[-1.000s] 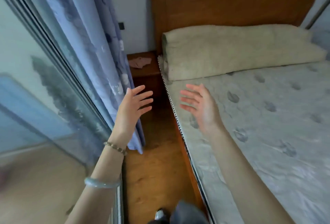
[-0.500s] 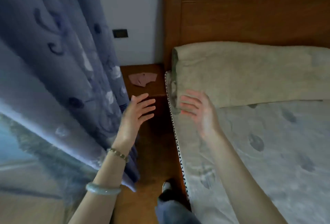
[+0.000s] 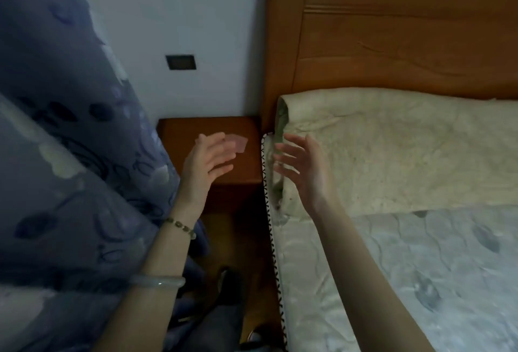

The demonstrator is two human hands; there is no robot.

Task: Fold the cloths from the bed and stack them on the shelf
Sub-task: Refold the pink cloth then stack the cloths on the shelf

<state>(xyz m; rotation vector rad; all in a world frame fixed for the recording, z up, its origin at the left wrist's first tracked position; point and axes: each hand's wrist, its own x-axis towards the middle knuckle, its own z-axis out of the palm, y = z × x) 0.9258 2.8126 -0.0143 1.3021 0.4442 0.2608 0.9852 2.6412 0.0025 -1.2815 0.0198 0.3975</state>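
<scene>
A small pink cloth [image 3: 239,143] lies on the wooden nightstand [image 3: 179,138] beside the bed. My left hand [image 3: 206,162] hovers over the nightstand just in front of the cloth, fingers apart and empty, partly covering it. My right hand [image 3: 304,165] is open and empty above the bed's left edge, in front of a folded cream blanket [image 3: 392,144] that lies across the head of the mattress [image 3: 392,281]. No shelf is in view.
A blue patterned curtain [image 3: 70,155] hangs close on the left, brushing my left forearm. The wooden headboard [image 3: 392,37] stands behind the blanket. A narrow strip of wooden floor [image 3: 252,239] runs between curtain and bed, with my feet in it.
The view has moved forward toward the nightstand and headboard. Both hands have reached further ahead, the left one now over the nightstand by the pink cloth.
</scene>
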